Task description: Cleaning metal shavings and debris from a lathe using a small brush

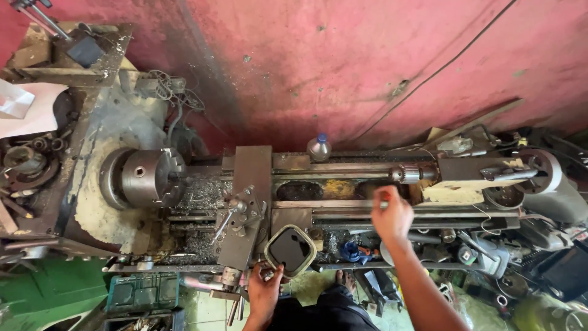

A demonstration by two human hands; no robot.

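Far left: cluttered grey metal shelf (73, 67) with a white paper scrap (27, 107) and dark rusty rings (27, 162), all cut by the frame edge; individual pieces hard to tell apart.

Next, the long grey metal lathe (343, 208) running across the view below a worn red wall (343, 61). Its round steel chuck (147, 176) sits at the left end, jaws too dim to make out. Metal shavings (202, 196) lie heaped just right of the chuck.

Centre: flat grey carriage plate with tool post (245, 211). Below it, the left hand (264, 293) closes around a small handwheel (265, 273) at the lathe's front edge; fingers curled on it, the wheel mostly hidden by them. Just beside it sits a squarish cream-rimmed container with dark inside (290, 249) (contents unreadable).

A small grey plastic bottle with blue cap (318, 147) stands behind the bed, against the wall.

Right of centre: the right hand (392, 216) is over the bed rails, motion-blurred, fingers bunched on something small and pale at the tips (383, 205); what it is cannot be told. The drill chuck on the tailstock (409, 174) lies just beyond it, apart.

Far right: grey tailstock with handwheel (539, 175), then a dim pile of tools and parts (527, 257), indistinct, cut off.
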